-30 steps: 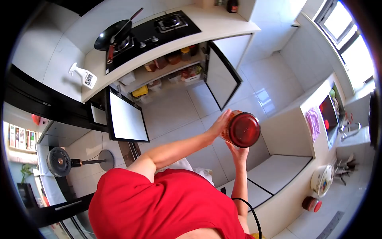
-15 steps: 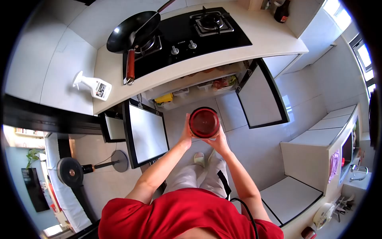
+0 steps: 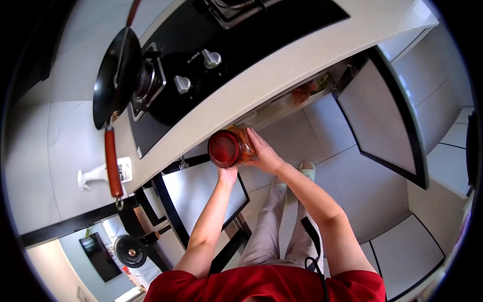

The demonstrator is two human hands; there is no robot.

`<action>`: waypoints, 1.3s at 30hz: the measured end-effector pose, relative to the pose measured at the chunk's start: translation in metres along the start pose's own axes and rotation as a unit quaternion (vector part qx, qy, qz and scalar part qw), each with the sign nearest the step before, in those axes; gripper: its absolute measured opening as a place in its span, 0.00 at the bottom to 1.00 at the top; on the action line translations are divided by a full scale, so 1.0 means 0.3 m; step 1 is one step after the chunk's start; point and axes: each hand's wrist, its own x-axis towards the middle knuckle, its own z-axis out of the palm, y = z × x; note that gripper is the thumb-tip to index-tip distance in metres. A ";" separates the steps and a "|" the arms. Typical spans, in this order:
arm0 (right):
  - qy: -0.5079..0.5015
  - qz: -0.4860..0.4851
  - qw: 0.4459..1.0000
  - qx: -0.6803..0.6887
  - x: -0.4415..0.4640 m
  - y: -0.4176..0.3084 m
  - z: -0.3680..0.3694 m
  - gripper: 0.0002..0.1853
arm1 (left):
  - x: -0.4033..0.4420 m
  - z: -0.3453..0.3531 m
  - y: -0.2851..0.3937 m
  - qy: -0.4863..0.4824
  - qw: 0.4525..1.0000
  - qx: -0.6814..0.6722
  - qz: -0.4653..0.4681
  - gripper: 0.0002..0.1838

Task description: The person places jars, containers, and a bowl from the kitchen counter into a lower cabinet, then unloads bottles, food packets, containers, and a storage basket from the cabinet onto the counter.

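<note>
A glass jar with a dark red lid is held between both my hands, in front of the open cabinet under the counter. It leans toward the left, with orange-red contents showing through the glass. My left hand supports it from below near the lid; most of its fingers are hidden behind the jar. My right hand presses along the right side of the glass, fingers stretched over it.
An open cabinet door stands at the left, another door at the right. Above is the counter edge with a gas stove, a wok whose handle juts over the counter, and a white spray bottle.
The jar has moved left and up toward the counter and tipped, so its side now shows. My hands moved with it, and the head view has turned and come closer to the stove.
</note>
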 end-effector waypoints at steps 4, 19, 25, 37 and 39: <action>-0.017 0.024 1.000 0.004 0.158 0.158 0.092 0.58 | 0.192 -0.078 0.031 0.003 1.000 0.010 -0.018 0.29; 0.012 0.028 0.999 0.031 0.536 0.432 0.364 0.54 | 0.591 -0.160 0.186 -0.028 0.987 0.141 0.078 0.32; -0.023 0.056 0.998 -0.008 0.565 0.393 0.304 0.45 | 0.599 -0.150 0.282 -0.082 0.997 0.014 -0.001 0.31; 0.243 0.178 0.944 0.135 0.505 0.266 0.371 0.24 | 0.551 -0.168 0.264 -0.040 0.999 -0.004 0.017 0.28; 0.270 0.160 0.939 0.142 0.537 0.294 0.477 0.24 | 0.546 -0.157 0.256 -0.032 0.999 -0.008 0.022 0.28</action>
